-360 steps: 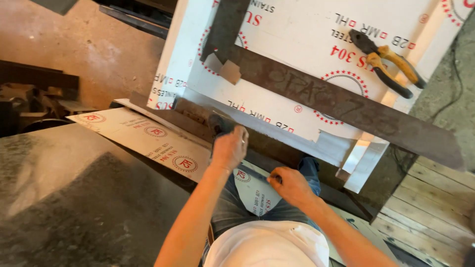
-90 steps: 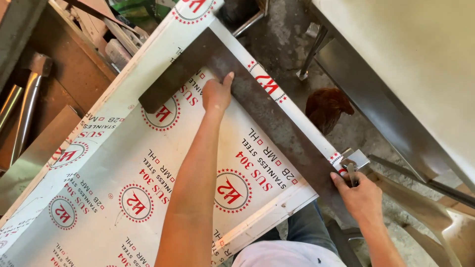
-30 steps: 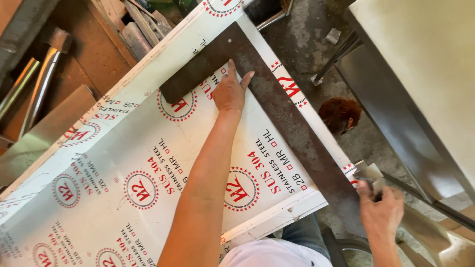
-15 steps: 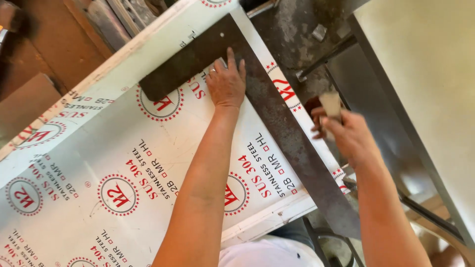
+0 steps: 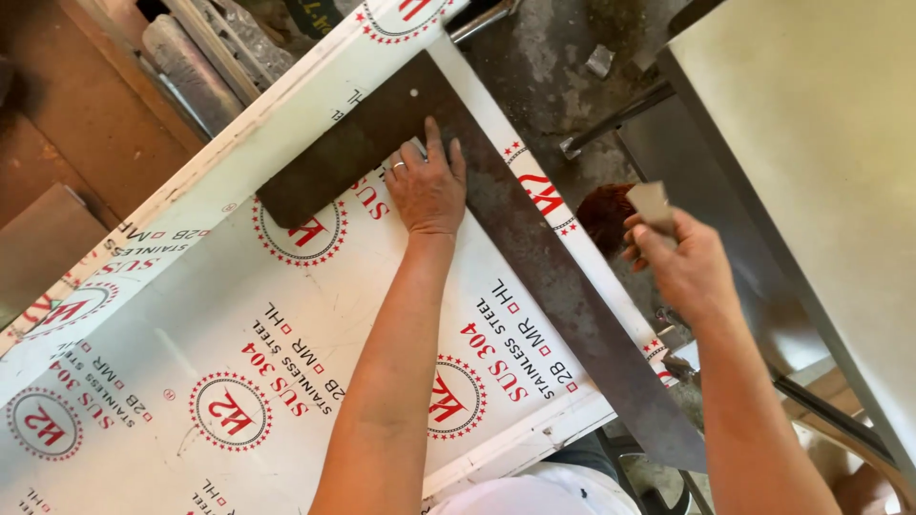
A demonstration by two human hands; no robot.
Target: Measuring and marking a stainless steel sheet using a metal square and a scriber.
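Observation:
A large dark steel framing square [image 5: 544,267] lies on a white film-covered metal sheet [image 5: 210,353] printed with red round marks. My left hand [image 5: 426,186] presses flat on the square near its corner, fingers spread, a ring on one finger. My right hand [image 5: 679,262] is raised off the sheet's right edge, above the floor, fingers closed on a small flat pale piece [image 5: 652,203]. The square's long arm runs down along the sheet's right edge to the lower right.
A pale panel [image 5: 821,143] with a dark metal edge fills the right side. A reddish-brown brush-like thing [image 5: 605,212] lies on the dirty floor beside the sheet. Wood boards and metal bars [image 5: 205,57] sit at the upper left.
My right hand has lifted from the sheet's lower right edge and moved up and left, holding the small piece. My left hand stays pressed on the square.

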